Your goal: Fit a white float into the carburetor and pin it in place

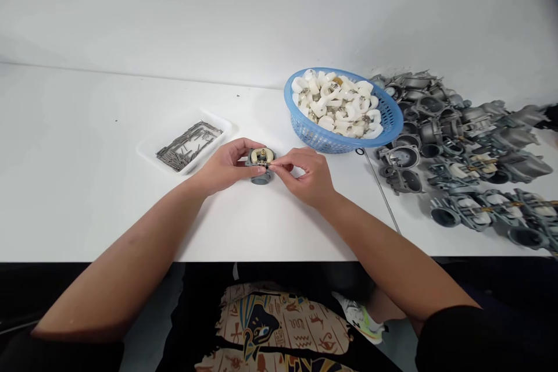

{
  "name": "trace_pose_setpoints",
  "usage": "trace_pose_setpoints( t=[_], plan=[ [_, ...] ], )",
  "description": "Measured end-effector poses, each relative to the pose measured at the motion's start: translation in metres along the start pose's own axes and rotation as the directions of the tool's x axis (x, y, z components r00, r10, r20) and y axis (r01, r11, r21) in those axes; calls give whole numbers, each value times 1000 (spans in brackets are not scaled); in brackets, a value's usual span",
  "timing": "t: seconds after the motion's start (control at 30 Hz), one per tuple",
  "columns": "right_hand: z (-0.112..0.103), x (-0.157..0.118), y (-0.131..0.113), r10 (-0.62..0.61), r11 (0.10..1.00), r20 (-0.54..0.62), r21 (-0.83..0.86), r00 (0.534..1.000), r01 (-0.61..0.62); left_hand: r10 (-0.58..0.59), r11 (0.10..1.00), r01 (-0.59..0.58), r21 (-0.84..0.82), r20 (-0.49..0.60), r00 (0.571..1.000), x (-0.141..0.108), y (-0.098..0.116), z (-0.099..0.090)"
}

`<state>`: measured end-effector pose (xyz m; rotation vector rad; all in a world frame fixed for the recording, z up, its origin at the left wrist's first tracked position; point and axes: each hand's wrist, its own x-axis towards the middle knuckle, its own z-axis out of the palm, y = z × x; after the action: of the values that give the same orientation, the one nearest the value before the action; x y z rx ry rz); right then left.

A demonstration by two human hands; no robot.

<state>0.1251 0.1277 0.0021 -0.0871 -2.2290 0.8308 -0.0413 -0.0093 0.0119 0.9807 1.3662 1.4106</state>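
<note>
A grey metal carburetor body (260, 179) with a cream-coloured float (256, 155) and a brass part in its middle rests on the white table. My left hand (226, 165) is closed round its left side, the thumb lying along the near edge. At the right near edge of the float, the thumb and forefinger of my right hand (305, 175) are pinched together. Whatever is between those fingertips is too small to make out.
Left of my hands, a white tray (222, 122) holds many thin metal pins (174, 154). A blue basket (305, 128) full of white floats (335, 102) stands behind on the right. Carburetor bodies (405, 157) crowd the right side. A small black ring (360, 151) lies by the basket.
</note>
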Motion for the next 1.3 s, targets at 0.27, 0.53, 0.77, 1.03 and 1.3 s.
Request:
trace_pose_setpoints(
  t=[0.27, 0.53, 0.77, 1.03, 1.3],
  plan=[
    [-5, 2, -4, -24, 993, 46, -114, 999, 29, -23, 1000, 22, -6, -21, 1000, 1, -2, 4],
    [-9, 1, -5, 74, 997, 54, 21, 996, -75, -50, 998, 52, 36, -47, 998, 2, 1, 3],
    [-6, 2, -5, 68, 998, 64, 1, 996, -68, -20, 1000, 19, -15, -78, 997, 0, -1, 8],
    [-6, 1, -6, 41, 999, 68, -18, 997, -40, -13, 1000, 13, 8, -36, 999, 0, -1, 5],
    [-6, 0, -3, -9, 999, 19, 39, 1000, 8, -10, 999, 11, 43, -18, 1000, -1, -1, 4]
  ],
)
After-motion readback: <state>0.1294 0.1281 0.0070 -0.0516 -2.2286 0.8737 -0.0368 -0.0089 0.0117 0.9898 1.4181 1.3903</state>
